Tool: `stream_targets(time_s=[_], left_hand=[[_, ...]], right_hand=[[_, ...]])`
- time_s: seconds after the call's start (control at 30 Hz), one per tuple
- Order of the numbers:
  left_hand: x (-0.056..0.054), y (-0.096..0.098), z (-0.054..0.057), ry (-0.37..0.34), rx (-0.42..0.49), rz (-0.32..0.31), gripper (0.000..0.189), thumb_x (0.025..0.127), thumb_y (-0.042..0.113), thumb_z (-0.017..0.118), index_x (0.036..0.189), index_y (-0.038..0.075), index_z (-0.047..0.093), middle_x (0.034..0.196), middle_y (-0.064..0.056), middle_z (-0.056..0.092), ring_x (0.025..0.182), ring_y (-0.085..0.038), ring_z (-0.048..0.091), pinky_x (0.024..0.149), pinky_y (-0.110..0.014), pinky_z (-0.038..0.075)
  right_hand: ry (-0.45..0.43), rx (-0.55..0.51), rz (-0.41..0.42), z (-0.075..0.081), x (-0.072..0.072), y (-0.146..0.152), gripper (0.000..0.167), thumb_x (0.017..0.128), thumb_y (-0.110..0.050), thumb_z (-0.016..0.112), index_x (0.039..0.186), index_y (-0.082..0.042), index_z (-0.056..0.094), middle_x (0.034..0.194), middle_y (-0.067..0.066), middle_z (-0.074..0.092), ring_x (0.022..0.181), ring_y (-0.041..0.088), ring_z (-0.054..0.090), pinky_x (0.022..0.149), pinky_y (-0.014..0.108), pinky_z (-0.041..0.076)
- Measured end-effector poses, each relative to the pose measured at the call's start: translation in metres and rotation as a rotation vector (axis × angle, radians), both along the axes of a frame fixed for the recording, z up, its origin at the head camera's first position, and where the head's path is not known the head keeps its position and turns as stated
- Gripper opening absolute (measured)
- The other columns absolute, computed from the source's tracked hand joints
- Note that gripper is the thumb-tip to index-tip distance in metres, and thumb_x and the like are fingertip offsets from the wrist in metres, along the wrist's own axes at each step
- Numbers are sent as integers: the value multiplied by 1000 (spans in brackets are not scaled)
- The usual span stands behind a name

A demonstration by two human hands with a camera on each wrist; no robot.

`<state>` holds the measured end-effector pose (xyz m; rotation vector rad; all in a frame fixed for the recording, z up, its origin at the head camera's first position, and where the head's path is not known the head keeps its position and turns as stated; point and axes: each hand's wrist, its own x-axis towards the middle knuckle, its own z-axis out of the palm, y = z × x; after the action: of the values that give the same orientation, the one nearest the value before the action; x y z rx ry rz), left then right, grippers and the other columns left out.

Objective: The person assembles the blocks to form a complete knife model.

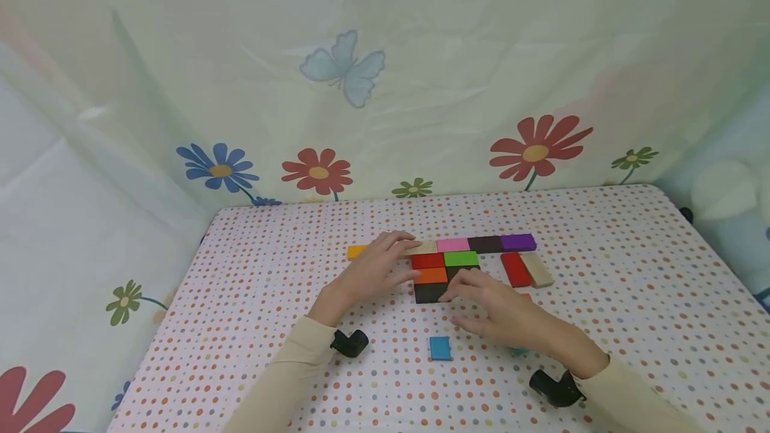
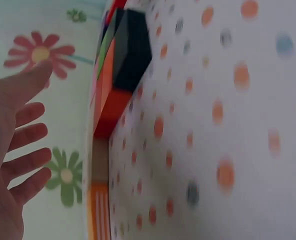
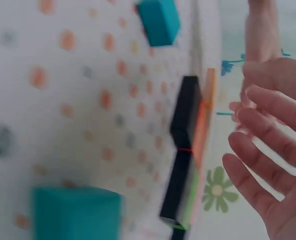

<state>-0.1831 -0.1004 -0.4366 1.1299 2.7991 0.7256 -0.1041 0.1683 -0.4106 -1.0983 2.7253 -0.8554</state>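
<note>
Stretching across the centre of the head view, a row of flat blocks runs from a yellow block [image 1: 357,252] through a cream block [image 1: 426,247], a pink block [image 1: 452,245] and a dark brown block [image 1: 484,244] to a purple block [image 1: 518,242]. Below it, packed together, lie a red block [image 1: 428,260], a green block [image 1: 460,258], an orange block [image 1: 430,276] and two black blocks [image 1: 430,294], one partly covered by fingers. The left hand [image 1: 371,271] is over the row's left end, fingers loosely bent; the right hand [image 1: 505,309] is at the lower right of the group, a fingertip overlapping the nearest black piece, contact impossible to tell. Right of centre, a second red block [image 1: 515,269] lies beside a pale block [image 1: 537,269]. A blue block [image 1: 440,348] sits on the dotted cloth [image 1: 385,393] at lower centre; a teal block [image 1: 519,351] shows partly under the right hand.

The left wrist view has the left hand at the left edge, fingers released and spread, gripping nothing; the blocks line up from top centre to bottom left.

In the right wrist view, the right hand fills the right side, fingers parted and holding nothing. Blue-green blocks appear at top centre and, blurred, bottom left; the black blocks stand right of centre.
</note>
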Motion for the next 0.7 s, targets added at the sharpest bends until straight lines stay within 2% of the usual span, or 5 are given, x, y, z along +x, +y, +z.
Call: stream_targets(time_s=[0.2, 0.3, 0.37, 0.53, 0.7], left_hand=[[7, 24, -12, -38, -154, -82, 72, 100, 52, 67, 158, 13, 46, 163, -5, 39, 148, -21, 38, 120, -35, 36], [8, 30, -16, -44, -181, -109, 74, 101, 54, 64, 160, 14, 44, 166, -4, 35, 150, -22, 36, 121, -34, 35], [8, 32, -17, -46, -189, -111, 74, 102, 55, 63, 161, 16, 43, 167, -4, 33, 150, -21, 35, 121, -34, 35], [7, 35, -19, -44, -189, -109, 74, 102, 55, 63, 162, 17, 41, 167, -3, 31, 150, -21, 34, 121, -34, 35], [8, 36, -19, -56, -186, -102, 75, 101, 55, 64, 162, 18, 40, 168, -4, 30, 150, -23, 34, 121, -35, 35]], right_hand=[[-118, 37, 168, -16, 16, -10, 21, 97, -17, 77, 118, -19, 77, 124, -11, 61, 117, 13, 57, 102, 43, 54], [-108, 44, 255, -21, 23, -16, 21, 100, -18, 73, 120, -19, 77, 126, -12, 63, 121, 13, 57, 105, 44, 52], [-79, 60, 291, -26, 25, -19, 19, 101, -19, 72, 119, -19, 78, 125, -14, 64, 120, 11, 56, 103, 41, 52], [-2, 68, 322, -35, 25, -15, 15, 100, -22, 73, 114, -17, 79, 115, -15, 67, 112, 10, 56, 96, 35, 53], [-34, 63, 274, -32, 26, 1, 12, 101, -24, 73, 112, -22, 78, 110, -17, 66, 106, 8, 56, 89, 33, 54]])
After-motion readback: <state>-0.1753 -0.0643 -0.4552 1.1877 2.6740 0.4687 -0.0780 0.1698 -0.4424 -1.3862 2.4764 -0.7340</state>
